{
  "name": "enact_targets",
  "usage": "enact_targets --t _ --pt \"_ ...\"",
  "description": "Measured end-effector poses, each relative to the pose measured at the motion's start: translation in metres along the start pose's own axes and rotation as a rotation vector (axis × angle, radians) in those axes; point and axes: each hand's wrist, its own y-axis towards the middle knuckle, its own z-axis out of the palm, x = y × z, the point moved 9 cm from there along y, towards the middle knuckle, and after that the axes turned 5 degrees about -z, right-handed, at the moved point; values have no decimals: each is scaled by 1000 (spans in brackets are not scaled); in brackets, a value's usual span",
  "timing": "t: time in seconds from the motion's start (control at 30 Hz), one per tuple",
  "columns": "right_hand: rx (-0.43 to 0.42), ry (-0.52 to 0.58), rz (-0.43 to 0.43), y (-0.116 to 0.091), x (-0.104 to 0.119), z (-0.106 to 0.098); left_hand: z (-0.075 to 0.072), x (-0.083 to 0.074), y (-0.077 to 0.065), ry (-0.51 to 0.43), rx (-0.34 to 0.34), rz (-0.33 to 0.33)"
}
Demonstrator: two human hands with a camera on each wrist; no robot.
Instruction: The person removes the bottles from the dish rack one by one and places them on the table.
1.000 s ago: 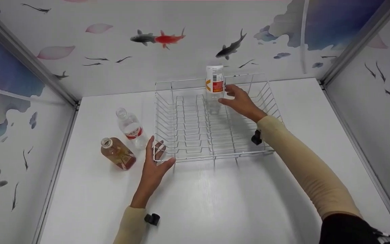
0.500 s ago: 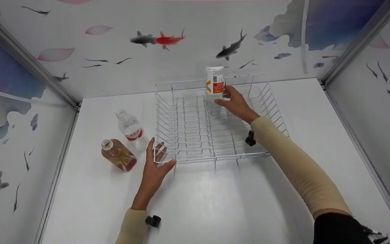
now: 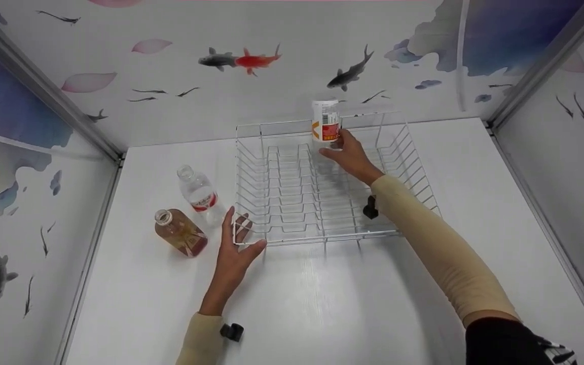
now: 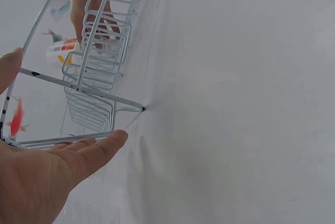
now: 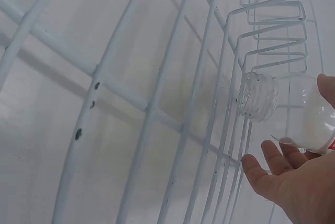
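A clear plastic bottle (image 3: 326, 121) with a white, red and orange label stands upside down at the back of a white wire dish rack (image 3: 292, 242). My right hand (image 3: 350, 158) holds this bottle low down between thumb and fingers. Its threaded neck (image 5: 257, 97) points down at the rack's wires in the right wrist view. At the rack's front left corner is my left hand (image 3: 233, 258). Its thumb lies at the front bar and its extended fingers (image 4: 97, 156) lie along the left side, touching the rack.
Left of the rack stand a clear bottle (image 3: 198, 191) with a red and white label and a brownish bottle (image 3: 180, 233), both without caps. The rack sits on a white table (image 3: 312, 309). Walls printed with fish (image 3: 350, 71) enclose the back and sides.
My right hand has moved slightly left and its fingers have closed around the upside-down bottle. The left hand stays at the rack's corner.
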Motion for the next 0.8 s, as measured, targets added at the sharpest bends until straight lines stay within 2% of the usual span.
enact_targets --t 0.4,0.63,0.8 --pt "-16 -7 -26 -8 23 -22 -3 1 1 -4 -9 -11" --pt "-38 -4 -47 -27 40 -43 -1 3 1 -9 1 -15" --pt "-24 -14 -89 -43 56 -54 0 3 1 -8 12 -14"
